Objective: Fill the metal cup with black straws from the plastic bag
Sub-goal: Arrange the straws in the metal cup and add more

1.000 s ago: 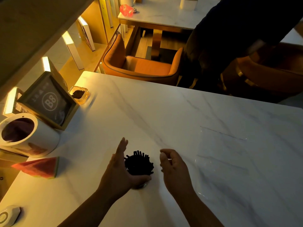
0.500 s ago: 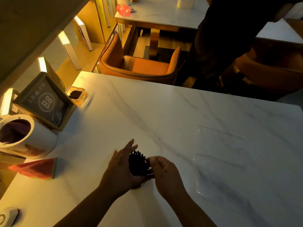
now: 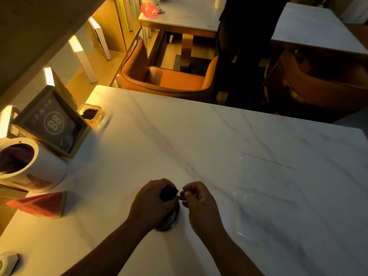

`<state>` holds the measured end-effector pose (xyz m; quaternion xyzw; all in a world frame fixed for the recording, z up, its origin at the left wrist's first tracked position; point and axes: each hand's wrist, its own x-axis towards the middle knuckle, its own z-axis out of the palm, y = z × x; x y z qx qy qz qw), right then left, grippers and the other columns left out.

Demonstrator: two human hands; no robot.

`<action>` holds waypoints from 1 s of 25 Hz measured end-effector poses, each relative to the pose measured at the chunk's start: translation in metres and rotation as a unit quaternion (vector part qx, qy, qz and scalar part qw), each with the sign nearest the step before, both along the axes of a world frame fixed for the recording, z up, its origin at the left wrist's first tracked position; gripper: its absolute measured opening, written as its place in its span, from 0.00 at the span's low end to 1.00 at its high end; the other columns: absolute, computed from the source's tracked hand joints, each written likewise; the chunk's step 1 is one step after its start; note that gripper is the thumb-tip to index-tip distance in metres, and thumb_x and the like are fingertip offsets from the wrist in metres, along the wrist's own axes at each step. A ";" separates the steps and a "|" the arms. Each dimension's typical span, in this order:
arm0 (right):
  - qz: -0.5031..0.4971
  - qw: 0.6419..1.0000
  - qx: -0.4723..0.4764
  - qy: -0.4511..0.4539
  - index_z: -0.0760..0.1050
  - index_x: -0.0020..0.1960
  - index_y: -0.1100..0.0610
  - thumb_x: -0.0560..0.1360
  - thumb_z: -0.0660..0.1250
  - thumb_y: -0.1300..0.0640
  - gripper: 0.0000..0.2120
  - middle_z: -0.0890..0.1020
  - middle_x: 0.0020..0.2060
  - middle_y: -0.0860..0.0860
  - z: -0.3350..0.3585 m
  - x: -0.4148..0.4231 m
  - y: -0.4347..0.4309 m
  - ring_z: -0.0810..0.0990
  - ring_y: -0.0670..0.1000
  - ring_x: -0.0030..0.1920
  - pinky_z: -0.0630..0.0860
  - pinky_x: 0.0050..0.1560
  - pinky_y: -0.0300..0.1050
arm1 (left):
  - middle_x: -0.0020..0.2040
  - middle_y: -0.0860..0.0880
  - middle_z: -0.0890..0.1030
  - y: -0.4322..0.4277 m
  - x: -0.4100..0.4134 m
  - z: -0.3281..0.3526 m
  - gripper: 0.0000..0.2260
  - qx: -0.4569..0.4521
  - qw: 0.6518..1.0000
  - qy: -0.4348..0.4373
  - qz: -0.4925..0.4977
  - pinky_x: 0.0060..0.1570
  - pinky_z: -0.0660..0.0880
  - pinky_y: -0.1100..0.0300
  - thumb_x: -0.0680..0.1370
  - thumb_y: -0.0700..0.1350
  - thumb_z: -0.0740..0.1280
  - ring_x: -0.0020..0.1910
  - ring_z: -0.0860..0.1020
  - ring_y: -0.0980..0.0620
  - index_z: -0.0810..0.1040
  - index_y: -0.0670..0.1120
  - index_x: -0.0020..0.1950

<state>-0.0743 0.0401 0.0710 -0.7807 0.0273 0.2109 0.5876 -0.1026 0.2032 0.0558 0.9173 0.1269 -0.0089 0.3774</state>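
The metal cup (image 3: 170, 219) stands on the white marble table (image 3: 199, 140) near the front edge, mostly hidden by my hands. A bundle of black straws (image 3: 167, 193) sticks up out of it. My left hand (image 3: 151, 204) wraps around the straws and the cup's left side. Just right of the bundle, my right hand (image 3: 196, 202) has its fingers curled, with the fingertips touching the straws. The clear plastic bag (image 3: 264, 196) lies flat on the table to the right and looks empty.
On the table's left side stand a white cylinder container (image 3: 29, 166), a framed B8 sign (image 3: 53, 122), a small glass dish (image 3: 90, 114) and a watermelon-slice object (image 3: 42, 204). A small white device (image 3: 8, 262) lies bottom left. An orange chair (image 3: 167, 76) and a person in dark clothes (image 3: 243, 46) are beyond the far edge.
Both hands have closed in on the straws: the left went from open beside the cup to wrapped around the bundle, and the right moved left until it touches them.
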 end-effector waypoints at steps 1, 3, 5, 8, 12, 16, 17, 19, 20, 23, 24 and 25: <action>0.002 1.000 -0.007 0.000 0.78 0.52 0.44 0.81 0.65 0.56 0.08 0.86 0.48 0.46 -0.002 0.000 0.000 0.85 0.47 0.52 0.84 0.56 0.49 | 0.44 0.64 0.81 0.000 0.001 0.002 0.09 -0.023 1.000 0.004 0.011 0.47 0.77 0.60 0.71 0.62 0.69 0.45 0.78 0.61 0.77 0.62 0.48; 0.010 0.999 -0.032 -0.006 0.76 0.52 0.39 0.81 0.66 0.55 0.09 0.85 0.49 0.43 -0.003 0.000 -0.001 0.84 0.43 0.52 0.81 0.50 0.36 | 0.44 0.63 0.82 0.001 0.004 0.007 0.10 -0.068 0.997 0.000 0.040 0.44 0.77 0.61 0.70 0.59 0.70 0.44 0.79 0.62 0.76 0.62 0.49; 0.025 0.998 -0.060 -0.015 0.74 0.53 0.36 0.80 0.66 0.50 0.08 0.83 0.52 0.40 -0.002 0.000 -0.003 0.82 0.37 0.52 0.77 0.44 0.27 | 0.49 0.65 0.81 0.000 0.009 0.012 0.10 -0.104 0.992 -0.002 0.072 0.42 0.76 0.63 0.71 0.55 0.73 0.47 0.79 0.64 0.76 0.63 0.49; 0.118 0.985 -0.130 0.003 0.70 0.60 0.33 0.73 0.65 0.36 0.16 0.78 0.54 0.36 -0.003 -0.002 -0.006 0.81 0.37 0.51 0.76 0.39 0.30 | 0.45 0.61 0.82 -0.004 0.010 0.011 0.12 -0.127 0.985 0.007 0.115 0.41 0.75 0.62 0.73 0.48 0.76 0.45 0.80 0.61 0.76 0.62 0.48; 0.213 0.950 -0.227 0.007 0.70 0.64 0.43 0.75 0.64 0.37 0.20 0.80 0.38 0.42 -0.014 -0.007 0.000 0.80 0.41 0.38 0.73 0.35 0.34 | 0.45 0.61 0.81 -0.008 0.006 0.008 0.13 -0.120 0.987 0.018 0.108 0.41 0.74 0.63 0.73 0.47 0.76 0.44 0.79 0.62 0.76 0.62 0.47; 0.191 0.950 -0.246 -0.037 0.76 0.62 0.45 0.81 0.64 0.47 0.11 0.79 0.36 0.40 -0.018 0.008 -0.008 0.79 0.39 0.37 0.73 0.35 0.32 | 0.42 0.60 0.82 -0.011 0.010 0.010 0.10 -0.151 0.982 0.042 0.108 0.38 0.73 0.64 0.73 0.47 0.75 0.43 0.79 0.66 0.78 0.61 0.46; 0.189 0.947 -0.255 -0.043 0.77 0.63 0.45 0.82 0.64 0.47 0.11 0.78 0.35 0.40 -0.015 0.014 -0.012 0.78 0.38 0.36 0.71 0.33 0.31 | 0.42 0.59 0.82 -0.013 0.011 0.010 0.10 -0.161 0.980 0.052 0.103 0.37 0.72 0.65 0.73 0.47 0.75 0.43 0.79 0.66 0.78 0.60 0.46; 0.196 0.942 -0.270 -0.048 0.77 0.64 0.45 0.82 0.65 0.45 0.12 0.76 0.33 0.40 -0.011 0.020 -0.018 0.75 0.38 0.32 0.67 0.29 0.30 | 0.45 0.59 0.82 -0.016 0.012 0.010 0.10 -0.169 0.979 0.063 0.090 0.37 0.72 0.66 0.73 0.50 0.76 0.42 0.80 0.64 0.77 0.61 0.48; 0.198 0.939 -0.275 -0.057 0.76 0.64 0.44 0.82 0.65 0.43 0.13 0.75 0.32 0.40 -0.008 0.021 -0.019 0.74 0.38 0.31 0.66 0.28 0.30 | 0.47 0.60 0.81 -0.018 0.011 0.012 0.12 -0.175 0.979 0.061 0.088 0.38 0.72 0.67 0.72 0.53 0.77 0.43 0.79 0.65 0.76 0.63 0.49; 0.191 0.943 -0.258 -0.093 0.74 0.63 0.41 0.81 0.65 0.42 0.12 0.77 0.36 0.39 -0.001 0.017 -0.019 0.78 0.37 0.35 0.72 0.29 0.32 | 0.57 0.62 0.78 -0.016 0.008 0.019 0.26 -0.222 0.970 0.058 0.081 0.44 0.73 0.66 0.63 0.65 0.78 0.54 0.77 0.65 0.73 0.66 0.57; 0.188 0.950 -0.231 -0.091 0.74 0.62 0.40 0.80 0.65 0.42 0.12 0.79 0.38 0.37 0.001 0.014 -0.018 0.80 0.36 0.38 0.76 0.33 0.32 | 0.60 0.63 0.76 -0.010 0.006 0.020 0.30 -0.225 0.969 0.062 0.075 0.46 0.73 0.66 0.61 0.68 0.77 0.57 0.76 0.65 0.72 0.66 0.60; 0.187 0.957 -0.204 -0.086 0.74 0.62 0.39 0.79 0.65 0.42 0.12 0.80 0.41 0.36 0.003 0.011 -0.017 0.82 0.35 0.42 0.80 0.38 0.32 | 0.62 0.64 0.74 -0.002 0.001 0.021 0.33 -0.211 0.973 0.066 0.064 0.47 0.73 0.65 0.60 0.70 0.76 0.58 0.75 0.63 0.70 0.67 0.62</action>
